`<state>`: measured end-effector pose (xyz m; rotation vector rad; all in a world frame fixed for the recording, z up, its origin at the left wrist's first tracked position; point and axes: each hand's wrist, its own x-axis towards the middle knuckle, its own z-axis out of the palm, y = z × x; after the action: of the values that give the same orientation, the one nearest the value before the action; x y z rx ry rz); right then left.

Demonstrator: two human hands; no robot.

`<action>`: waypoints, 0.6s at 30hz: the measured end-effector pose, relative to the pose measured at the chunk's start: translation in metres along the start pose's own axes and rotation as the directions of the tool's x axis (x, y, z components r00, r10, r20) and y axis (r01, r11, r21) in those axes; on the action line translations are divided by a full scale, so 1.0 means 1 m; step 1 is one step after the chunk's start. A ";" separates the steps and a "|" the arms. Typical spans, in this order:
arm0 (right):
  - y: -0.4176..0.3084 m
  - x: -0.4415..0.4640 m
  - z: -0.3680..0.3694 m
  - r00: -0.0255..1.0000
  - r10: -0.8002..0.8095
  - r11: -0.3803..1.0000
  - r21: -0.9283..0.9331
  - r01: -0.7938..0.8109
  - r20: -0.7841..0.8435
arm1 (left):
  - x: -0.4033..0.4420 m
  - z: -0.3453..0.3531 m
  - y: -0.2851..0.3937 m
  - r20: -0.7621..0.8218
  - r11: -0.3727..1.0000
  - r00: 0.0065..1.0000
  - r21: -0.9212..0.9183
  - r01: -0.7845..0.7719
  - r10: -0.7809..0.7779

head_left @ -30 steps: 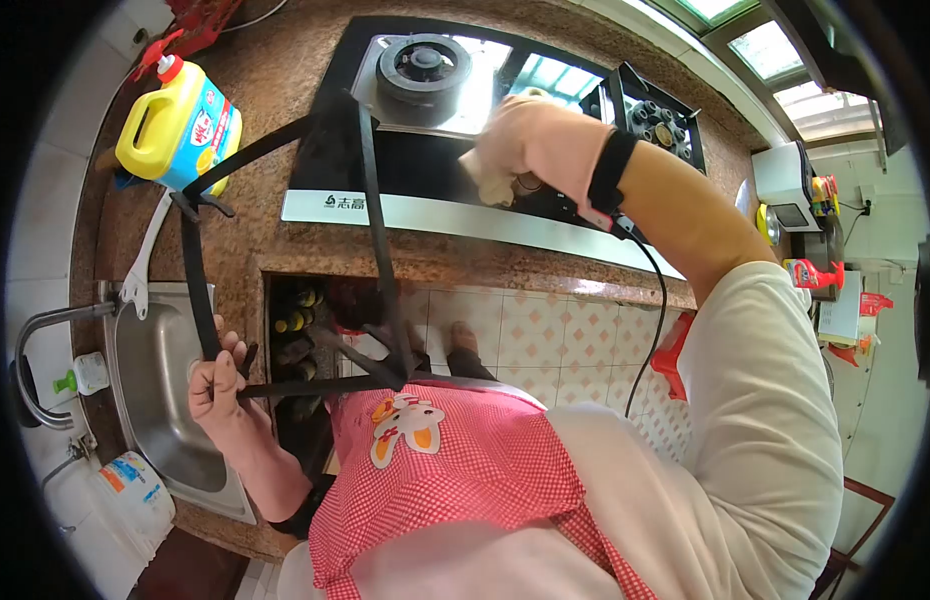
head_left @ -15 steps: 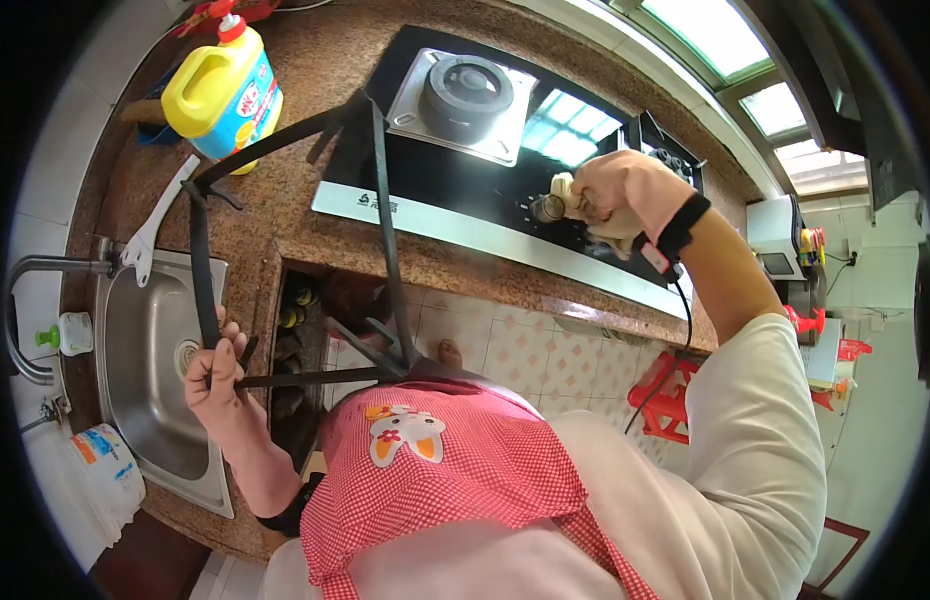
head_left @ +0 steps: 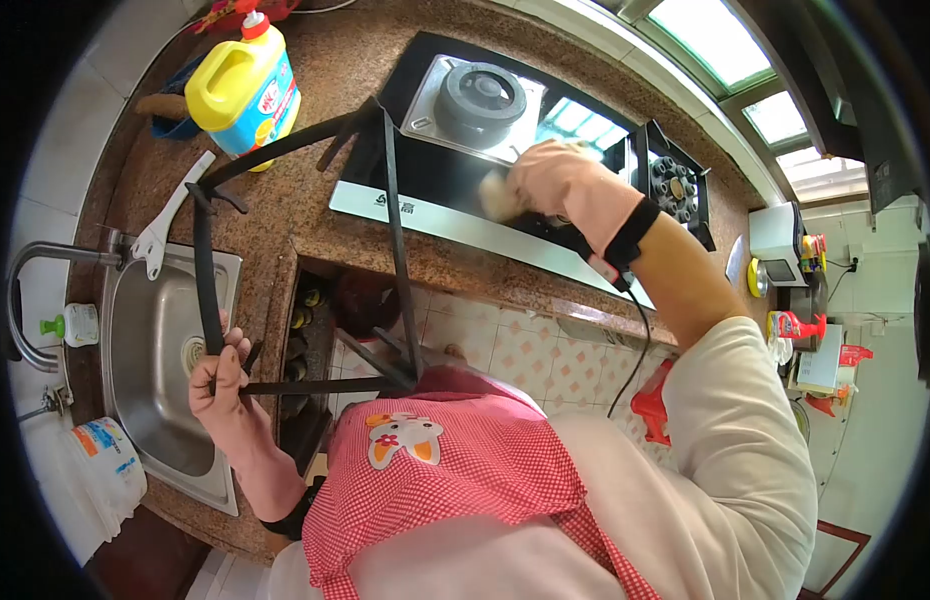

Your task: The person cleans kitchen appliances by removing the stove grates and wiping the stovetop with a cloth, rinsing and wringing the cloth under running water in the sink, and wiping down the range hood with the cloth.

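Note:
My left hand (head_left: 221,378) is closed on the corner of a black square pot stand (head_left: 400,240), which it holds up between the sink and the stove. Over the black glass stove (head_left: 445,185), my right hand (head_left: 560,185) is closed on a pale cloth (head_left: 502,195) that is blurred by motion. The cloth is at the front part of the glass, near the knob area. Behind it, a round grey burner (head_left: 482,100) sits on its metal plate. Another burner (head_left: 675,185) with several round parts shows at the right end.
A yellow detergent jug (head_left: 247,90) and a white scraper-like tool (head_left: 173,218) stand or lie on the granite counter (head_left: 335,65). The steel sink (head_left: 165,350) is at the left. A cable (head_left: 640,350) hangs from my right wrist. A red stool (head_left: 653,400) is on the floor.
My right hand has moved left across the stove with the cloth since half a second ago. My left hand still holds the stand. The view has shifted slightly.

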<state>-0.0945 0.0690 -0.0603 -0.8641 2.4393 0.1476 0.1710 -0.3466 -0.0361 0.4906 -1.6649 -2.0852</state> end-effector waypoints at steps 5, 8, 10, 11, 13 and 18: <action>-0.123 -0.042 -0.111 0.975 0.166 0.934 0.292 -0.203 0.148 | -0.003 -0.013 0.008 -0.030 0.999 0.999 0.035 -0.038 0.039; -0.075 0.018 -0.013 0.973 0.085 0.891 0.453 0.022 -0.214 | -0.006 -0.025 0.009 -0.046 0.999 0.998 0.024 -0.042 0.044; -0.100 0.006 -0.017 0.893 0.024 0.973 0.216 0.083 -0.449 | -0.005 -0.031 0.010 -0.049 0.998 0.996 -0.001 -0.069 0.069; -0.112 -0.003 -0.024 0.974 0.055 0.926 0.376 0.032 -0.218 | -0.007 -0.033 0.011 -0.046 0.997 0.996 -0.022 -0.079 0.078; -0.114 -0.006 -0.015 0.922 -0.135 0.941 0.246 0.234 -0.362 | -0.006 -0.036 0.010 -0.047 0.996 0.996 -0.049 -0.079 0.077; -0.087 0.069 -0.019 0.950 0.043 0.629 0.747 0.215 -0.310 | -0.007 -0.046 0.014 -0.109 0.998 0.992 0.019 -0.061 0.062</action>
<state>-0.0944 -0.0422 -0.0741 -0.6048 2.3339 -1.0935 0.2024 -0.3839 -0.0321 0.5413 -1.6142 -1.9672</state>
